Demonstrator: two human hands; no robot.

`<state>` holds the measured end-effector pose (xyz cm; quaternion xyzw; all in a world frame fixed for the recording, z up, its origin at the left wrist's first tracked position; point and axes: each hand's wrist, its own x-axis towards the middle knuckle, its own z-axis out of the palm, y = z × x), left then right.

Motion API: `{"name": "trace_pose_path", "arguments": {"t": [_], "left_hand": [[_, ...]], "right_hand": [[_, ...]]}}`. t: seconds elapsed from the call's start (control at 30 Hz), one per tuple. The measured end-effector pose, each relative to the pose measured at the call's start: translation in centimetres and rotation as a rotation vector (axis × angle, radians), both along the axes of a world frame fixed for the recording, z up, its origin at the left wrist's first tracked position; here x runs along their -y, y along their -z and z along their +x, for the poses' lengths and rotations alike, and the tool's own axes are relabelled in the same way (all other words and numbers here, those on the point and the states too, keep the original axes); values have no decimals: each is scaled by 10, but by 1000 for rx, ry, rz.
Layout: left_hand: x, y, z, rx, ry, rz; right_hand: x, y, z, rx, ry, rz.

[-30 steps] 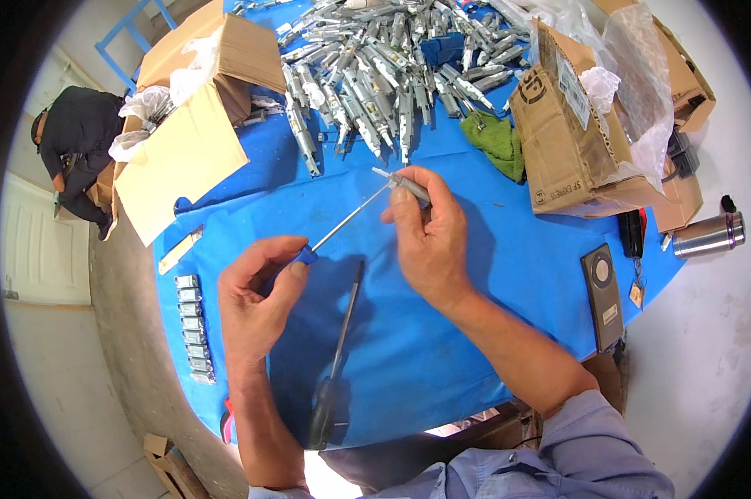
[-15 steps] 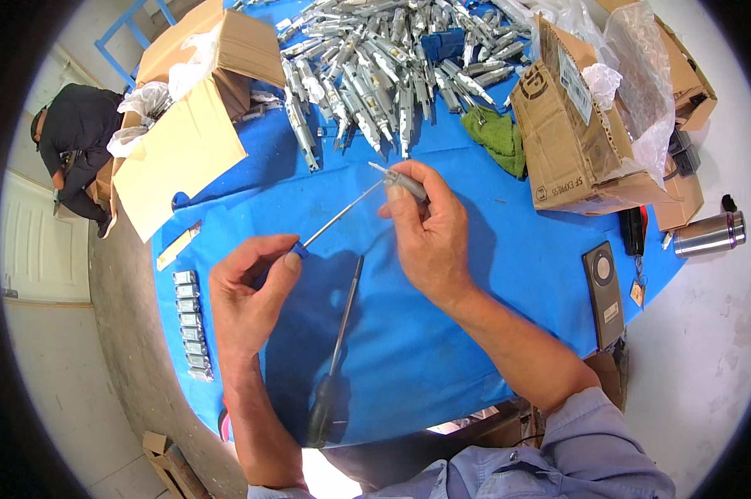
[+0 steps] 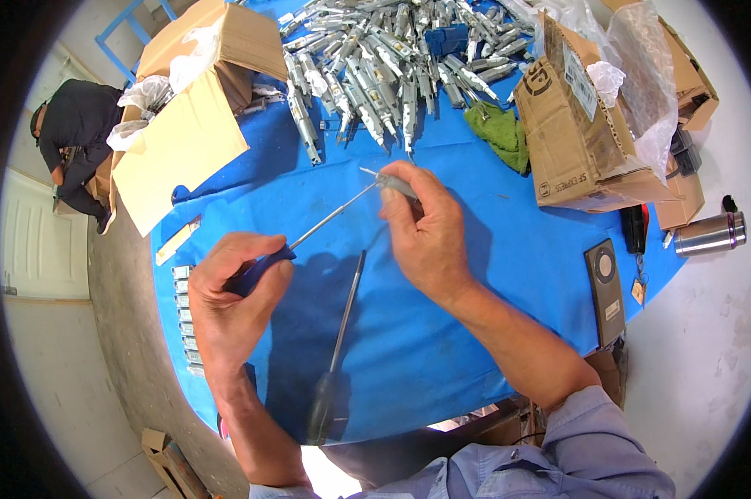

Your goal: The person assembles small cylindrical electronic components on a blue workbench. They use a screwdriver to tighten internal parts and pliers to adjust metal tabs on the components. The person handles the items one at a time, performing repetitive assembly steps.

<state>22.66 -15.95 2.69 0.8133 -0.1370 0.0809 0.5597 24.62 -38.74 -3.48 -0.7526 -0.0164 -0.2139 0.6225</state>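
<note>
My left hand (image 3: 238, 291) is closed round the blue handle of a screwdriver (image 3: 335, 218), its thin shaft slanting up to the right. The shaft's tip meets a small grey metal part (image 3: 399, 185) with a thin pin sticking out at its left end. My right hand (image 3: 429, 229) pinches this part between thumb and fingers; most of its far end is hidden in the grip. A longer screwdriver with a dark handle (image 3: 324, 407) lies on the blue cloth (image 3: 475, 358) between my forearms.
A heap of similar grey metal parts (image 3: 375, 75) covers the far table. Open cardboard boxes (image 3: 571, 141) flank it, with a green cloth (image 3: 499, 137) beside the right one. Several small units (image 3: 184, 320) stand in a row at left. A phone (image 3: 604, 291) and steel flask (image 3: 710, 234) are at right.
My left hand has shifted left and slightly down, showing more of the blue handle and covering part of the row of units. My right hand has moved slightly left with the part.
</note>
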Motion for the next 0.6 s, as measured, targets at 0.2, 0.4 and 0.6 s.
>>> {"name": "trace_pose_path", "arguments": {"t": [0.2,0.4,0.6], "left_hand": [[-10,-11,-4,-320,-81,-265],[-11,-10,1,-311,-61,-518],[-2,-5,2,-278,-83,-771]], "right_hand": [[-1,-3,-1,1,-14,-60],[-1,-2,-1,5,-13,-44],[1,-7,-3,-8,-14,-140]]}}
